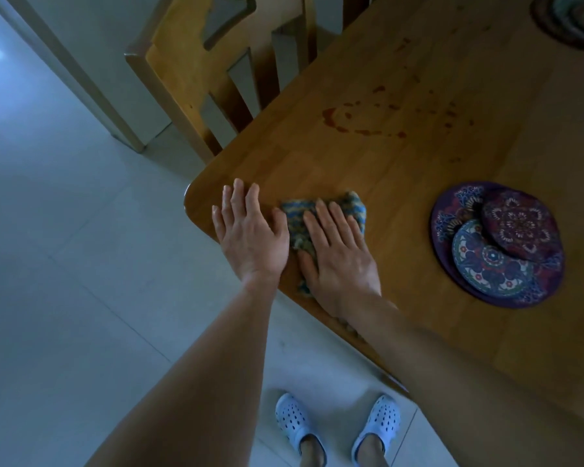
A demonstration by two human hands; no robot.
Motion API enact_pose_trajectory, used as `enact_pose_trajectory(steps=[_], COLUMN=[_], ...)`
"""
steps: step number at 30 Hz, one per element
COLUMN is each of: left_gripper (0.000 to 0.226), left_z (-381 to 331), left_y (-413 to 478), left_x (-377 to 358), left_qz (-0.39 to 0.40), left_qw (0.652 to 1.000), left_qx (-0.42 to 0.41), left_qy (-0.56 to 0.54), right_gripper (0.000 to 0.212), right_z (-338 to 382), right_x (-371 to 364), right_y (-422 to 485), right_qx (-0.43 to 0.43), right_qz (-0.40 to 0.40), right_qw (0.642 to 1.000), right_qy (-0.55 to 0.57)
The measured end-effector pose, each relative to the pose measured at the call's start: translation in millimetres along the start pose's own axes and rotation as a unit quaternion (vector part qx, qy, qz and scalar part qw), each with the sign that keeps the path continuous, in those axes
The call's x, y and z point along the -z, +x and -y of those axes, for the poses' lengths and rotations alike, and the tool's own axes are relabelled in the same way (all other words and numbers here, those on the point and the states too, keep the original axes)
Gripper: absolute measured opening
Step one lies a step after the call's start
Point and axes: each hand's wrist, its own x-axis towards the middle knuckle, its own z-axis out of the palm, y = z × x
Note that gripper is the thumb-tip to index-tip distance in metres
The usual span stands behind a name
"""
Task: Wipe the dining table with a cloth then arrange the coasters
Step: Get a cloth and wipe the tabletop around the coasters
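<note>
Right hand [338,251] flat, fingers straight, pressing the cloth [346,201] onto the near corner of the bench [402,170]. Left hand [250,234] also flat, fingers spread, resting on the wood just beside the cloth, thumb at its edge. Step: wiping, probably barely begun, as reddish stains [361,124] lie farther in. Next move likely calls for pushing the cloth out to them. Coasters [516,227] overlap at right, apart from the cloth.

The single head camera is looking steeply down and forward, hovering close over the corner of the table [402,183], catching the wearer's shoes [292,417] below.
</note>
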Motion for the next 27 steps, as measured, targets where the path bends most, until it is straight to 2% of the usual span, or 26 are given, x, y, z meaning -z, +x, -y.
enact_pose_trajectory(steps=[3, 6, 11, 19, 22, 27], left_gripper=[0.052, 0.052, 0.052, 0.049, 0.05, 0.055], left_z=[0, -1, 0, 0, -2, -4], left_y=[-1, 0, 0, 1, 0, 3], left_x=[1, 1, 2, -2, -2, 0], left_qz=[0.006, 0.013, 0.016, -0.004, 0.0, 0.019], left_qw=[1.0, 1.0, 0.999, 1.0, 1.0, 0.999], left_qx=[-0.007, -0.004, -0.013, -0.009, -0.011, -0.022], left_qy=[0.004, 0.012, 0.024, 0.026, 0.022, 0.038], right_gripper=[0.065, 0.063, 0.064, 0.069, 0.068, 0.066], right_z=[6, -10, -61, -48, -32, -23], right_x=[3, 2, 1, 6, 7, 11], right_y=[18, -13, -61, 11, 44, 77], right_qx=[0.006, 0.004, -0.068, -0.108, -0.088, 0.008], right_qz=[0.009, 0.011, -0.003, -0.045, -0.043, 0.0], right_qw=[1.0, 1.0, 0.998, 0.993, 0.995, 1.0], right_qy=[-0.001, 0.015, 0.017, 0.027, 0.025, 0.022])
